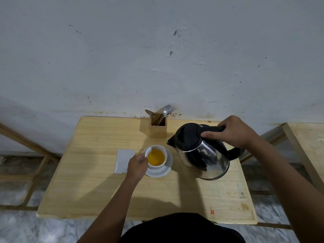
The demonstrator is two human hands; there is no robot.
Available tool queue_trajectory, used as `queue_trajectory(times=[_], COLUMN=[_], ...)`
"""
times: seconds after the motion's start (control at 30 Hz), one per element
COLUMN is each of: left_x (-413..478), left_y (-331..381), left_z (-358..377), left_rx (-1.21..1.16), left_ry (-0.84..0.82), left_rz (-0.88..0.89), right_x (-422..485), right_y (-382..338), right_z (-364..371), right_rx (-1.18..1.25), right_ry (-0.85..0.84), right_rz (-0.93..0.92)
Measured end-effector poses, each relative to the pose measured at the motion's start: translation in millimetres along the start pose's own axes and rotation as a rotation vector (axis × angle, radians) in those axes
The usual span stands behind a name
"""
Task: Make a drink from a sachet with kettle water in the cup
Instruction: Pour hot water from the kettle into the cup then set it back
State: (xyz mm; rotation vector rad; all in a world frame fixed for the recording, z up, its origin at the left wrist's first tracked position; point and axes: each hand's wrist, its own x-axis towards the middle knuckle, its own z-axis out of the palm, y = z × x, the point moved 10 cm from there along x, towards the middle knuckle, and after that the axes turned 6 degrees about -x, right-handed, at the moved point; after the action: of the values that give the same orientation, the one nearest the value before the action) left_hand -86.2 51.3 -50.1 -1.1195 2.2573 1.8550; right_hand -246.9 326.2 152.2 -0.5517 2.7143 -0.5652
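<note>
A white cup holding orange liquid stands on a white saucer in the middle of the wooden table. My left hand grips the cup at its handle side. A steel kettle with a black lid hangs tilted just right of the cup, its spout pointing at the cup's rim. My right hand is closed around the kettle's black handle. A flat silvery sachet lies on the table just left of my left hand.
A wooden holder with spoons and a fork stands at the table's back edge against the white wall. A second wooden table is at the right. Marble floor shows around the table.
</note>
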Motion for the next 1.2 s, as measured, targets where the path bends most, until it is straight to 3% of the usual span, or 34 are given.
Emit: queue_trajectory(times=[0.43,0.8,1.2], left_x=[-6,-11,-14], left_y=[-1,5,17], left_z=[-1,3,3], left_rx=[0.022,0.101,0.170], left_ry=[0.256,0.345,0.356], left_rz=[-0.023,-0.133,-0.054], right_x=[-2,46,88], right_y=[101,142,143], right_z=[-39,-53,-29], right_rx=[0.313,0.352,0.439], right_ry=[0.339,0.385,0.327], right_rz=[-0.031,-0.095,-0.165])
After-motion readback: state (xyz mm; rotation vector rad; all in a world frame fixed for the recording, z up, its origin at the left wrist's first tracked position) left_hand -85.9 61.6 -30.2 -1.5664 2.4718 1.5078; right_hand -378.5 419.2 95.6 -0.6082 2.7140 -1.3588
